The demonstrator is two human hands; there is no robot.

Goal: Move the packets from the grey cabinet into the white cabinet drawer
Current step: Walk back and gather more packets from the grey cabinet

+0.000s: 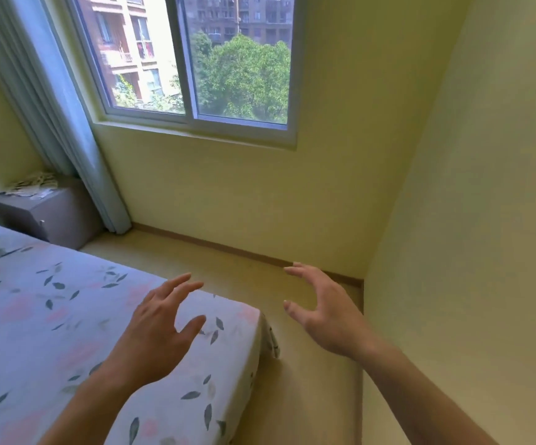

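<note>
Fingers [180,284] of the left hand [157,329] spread loosely above the corner of the flower-print bed [35,316], holding nothing; the right hand [321,313] hangs equally loose and bare over the floor [308,396] by the yellow wall. Packets [32,187] lie in a pale heap atop the grey cabinet [51,216], well apart to the far left beside the curtain [67,123], across the bed. By this view the left hand is nearer. No white cabinet drawer shows.
</note>
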